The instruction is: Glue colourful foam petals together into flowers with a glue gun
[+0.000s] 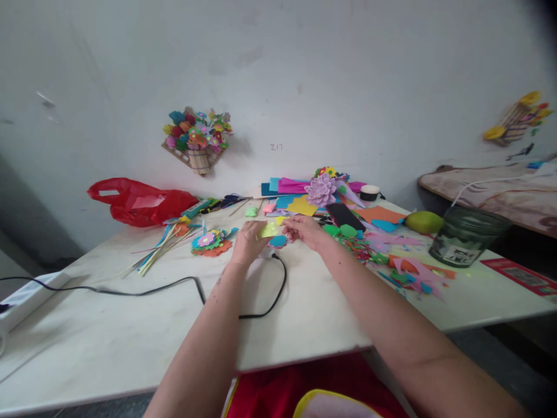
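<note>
Past red cloth [265, 392], grasps a crosswise yellow sheet [265, 231] with the left hand [248, 241], just left of the right hand [307, 231], bent-fingered but cannot tell around what.

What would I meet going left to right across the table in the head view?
White power strip, red plastic bag, stacked flowers, left hand, yellow piece, right hand, dark phone, green fruit, green jar, red card.

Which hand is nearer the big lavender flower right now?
Right. The right hand is in front of the lavender flower, slightly to its left; the left hand is farther left, also in front.
</note>
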`<state>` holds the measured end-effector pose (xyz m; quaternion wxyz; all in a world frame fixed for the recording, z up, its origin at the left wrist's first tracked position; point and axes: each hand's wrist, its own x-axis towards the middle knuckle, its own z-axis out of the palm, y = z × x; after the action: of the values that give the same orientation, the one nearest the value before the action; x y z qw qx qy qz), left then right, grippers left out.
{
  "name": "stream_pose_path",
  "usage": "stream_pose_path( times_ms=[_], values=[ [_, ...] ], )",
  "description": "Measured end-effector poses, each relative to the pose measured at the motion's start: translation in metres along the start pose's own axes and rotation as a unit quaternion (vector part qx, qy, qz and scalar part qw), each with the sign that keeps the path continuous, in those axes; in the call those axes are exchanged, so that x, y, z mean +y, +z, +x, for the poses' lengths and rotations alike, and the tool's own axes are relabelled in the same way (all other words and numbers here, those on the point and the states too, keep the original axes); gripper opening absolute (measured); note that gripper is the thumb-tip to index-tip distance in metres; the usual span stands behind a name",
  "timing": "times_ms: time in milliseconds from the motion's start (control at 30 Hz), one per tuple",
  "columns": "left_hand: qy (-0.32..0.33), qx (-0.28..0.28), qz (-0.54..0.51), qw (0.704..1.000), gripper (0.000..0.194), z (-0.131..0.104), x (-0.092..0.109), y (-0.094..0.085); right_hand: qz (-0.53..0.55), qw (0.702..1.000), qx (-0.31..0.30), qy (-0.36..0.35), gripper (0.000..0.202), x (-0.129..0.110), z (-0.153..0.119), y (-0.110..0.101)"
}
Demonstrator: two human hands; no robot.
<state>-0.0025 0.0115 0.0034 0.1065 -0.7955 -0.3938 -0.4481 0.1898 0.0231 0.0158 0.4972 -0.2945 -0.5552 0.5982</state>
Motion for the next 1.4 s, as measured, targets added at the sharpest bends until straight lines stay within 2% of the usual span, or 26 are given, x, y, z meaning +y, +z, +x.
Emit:
stream_pose_path(
  times_ms=[133,433,733,867,1133,1400],
  values=[
    [-0.001,0.001,0.002,1.000,0.032,0.000,0.000,0.000,-0.037,0.998,-0.041,-0.011,0.020,-0.002,-0.002,0.002],
    [0.004,0.010,0.002,1.000,0.033,0.000,0.000,0.000,-0.127,0.990,-0.052,-0.018,0.018,-0.008,-0.007,0.006],
    [0.005,0.006,-0.007,1.000,0.032,0.000,-0.001,0.001,-0.195,0.973,-0.114,-0.059,0.023,-0.007,-0.007,0.003],
    [0.012,0.007,-0.009,1.000,0.033,-0.001,-0.003,0.002,-0.206,0.967,-0.138,-0.053,0.026,-0.008,-0.007,0.002],
    [0.020,0.011,-0.014,1.000,0.034,-0.001,-0.004,0.003,-0.214,0.964,-0.157,-0.025,0.026,-0.010,-0.008,0.002],
    [0.016,0.010,-0.020,1.000,0.034,-0.001,-0.003,0.003,-0.234,0.961,-0.143,-0.044,0.026,-0.009,-0.006,0.002]
  ],
)
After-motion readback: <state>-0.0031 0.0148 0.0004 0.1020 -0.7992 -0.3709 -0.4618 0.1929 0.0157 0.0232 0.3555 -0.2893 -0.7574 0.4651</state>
